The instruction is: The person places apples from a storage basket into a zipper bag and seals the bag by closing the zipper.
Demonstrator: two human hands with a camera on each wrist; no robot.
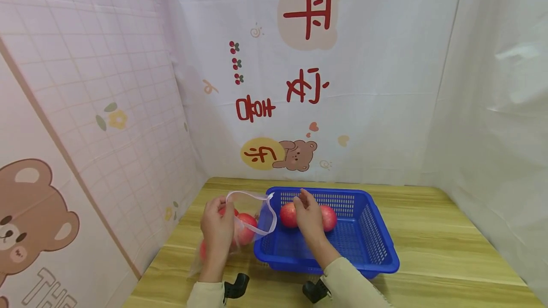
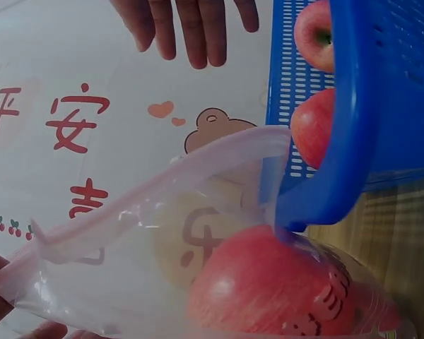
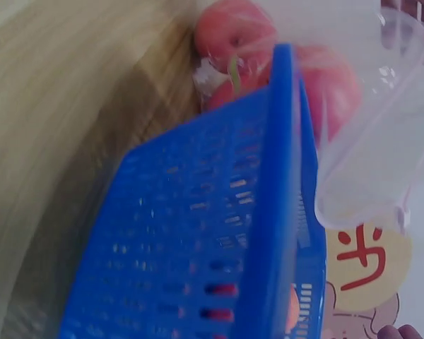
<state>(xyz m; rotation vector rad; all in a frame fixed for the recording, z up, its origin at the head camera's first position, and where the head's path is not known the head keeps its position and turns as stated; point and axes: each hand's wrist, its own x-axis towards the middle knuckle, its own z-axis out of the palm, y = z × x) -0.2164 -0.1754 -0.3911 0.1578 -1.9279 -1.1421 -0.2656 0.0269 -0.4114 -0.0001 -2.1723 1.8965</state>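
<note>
On my far left I see the left hand pinching the rim of a clear plastic bag, holding its mouth open on the wooden table. Red apples in the bag lie just beside the blue basket, and the bag's rim touches the basket's near corner. Next comes the right hand, over the basket with fingers relaxed and holding nothing, right above two apples in the basket. The basket sits mid-table, before the printed backdrop.
</note>
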